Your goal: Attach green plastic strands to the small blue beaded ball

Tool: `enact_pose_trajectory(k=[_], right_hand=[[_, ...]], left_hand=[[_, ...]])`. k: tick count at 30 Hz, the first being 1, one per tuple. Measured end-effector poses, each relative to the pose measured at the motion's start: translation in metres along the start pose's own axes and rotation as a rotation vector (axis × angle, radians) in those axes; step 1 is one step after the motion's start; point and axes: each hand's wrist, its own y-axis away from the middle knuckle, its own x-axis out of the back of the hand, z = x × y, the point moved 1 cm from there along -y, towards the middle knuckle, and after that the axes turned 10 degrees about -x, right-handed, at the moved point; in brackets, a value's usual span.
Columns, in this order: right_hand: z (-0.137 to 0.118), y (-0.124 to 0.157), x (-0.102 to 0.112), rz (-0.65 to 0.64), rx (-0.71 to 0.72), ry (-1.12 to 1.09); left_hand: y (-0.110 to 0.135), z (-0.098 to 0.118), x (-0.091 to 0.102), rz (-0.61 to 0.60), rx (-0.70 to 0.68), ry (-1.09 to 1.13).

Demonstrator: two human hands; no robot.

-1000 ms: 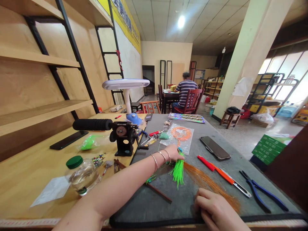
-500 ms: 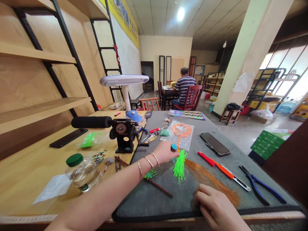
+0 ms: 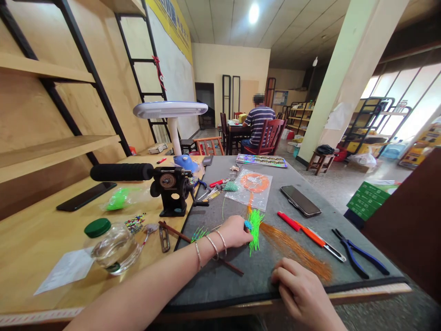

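My left hand (image 3: 237, 232), with thin bracelets at the wrist and a blue bead-like piece at its fingers, reaches over the grey mat (image 3: 213, 292). Its fingertips are pinched at the left edge of a bunch of bright green strands (image 3: 255, 229). Long orange-brown fibres (image 3: 299, 250) fan out to the right of this bunch. Under the left wrist runs a thin brown stick (image 3: 229, 266), and some green-blue strands (image 3: 199, 234) lie beside the forearm. My right hand (image 3: 299, 285) rests at the mat's near edge with fingers curled; anything inside them is hidden.
A black hand-cranked winder (image 3: 174, 193) stands left of the mat, near a water jar (image 3: 115, 250). On the right lie a phone (image 3: 300, 200), a red-orange tool (image 3: 310, 235) and blue-handled pliers (image 3: 358, 253). A person (image 3: 262, 122) sits farther back.
My left hand has shifted from the top of the green bunch down to its left side. The whole view has swung slightly right. My right hand stays curled at the edge.
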Motion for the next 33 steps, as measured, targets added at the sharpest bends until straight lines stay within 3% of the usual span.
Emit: enact_pose_trajectory(k=[8, 11, 14, 17, 20, 23, 27, 33], right_hand=[[-0.002, -0.003, 0.002, 0.047, -0.02, -0.074], [-0.003, -0.012, 0.004, 0.121, -0.112, -0.279], [-0.007, -0.03, 0.003, 0.143, -0.298, -0.568], [-0.013, -0.047, -0.002, 0.1, -0.439, -0.796], [-0.017, -0.056, -0.009, 0.081, -0.484, -0.891], [-0.015, -0.055, -0.014, 0.131, -0.469, -0.831], [0.003, -0.045, -0.008, 0.321, -0.408, -0.588], [0.051, -0.031, 0.031, 0.524, -0.431, -0.042]], left_hand=[[0.004, -0.005, 0.006, -0.06, 0.104, 0.403], [0.007, -0.004, 0.006, -0.052, 0.112, 0.579], [0.013, -0.003, 0.003, -0.057, 0.137, 0.791], [0.019, -0.004, -0.002, -0.009, 0.083, 0.807], [0.022, -0.006, -0.006, 0.049, 0.037, 0.776], [0.025, -0.006, -0.009, 0.072, 0.066, 0.832], [0.033, -0.001, -0.01, 0.083, 0.136, 0.975], [0.039, 0.001, -0.007, 0.095, 0.103, 1.235]])
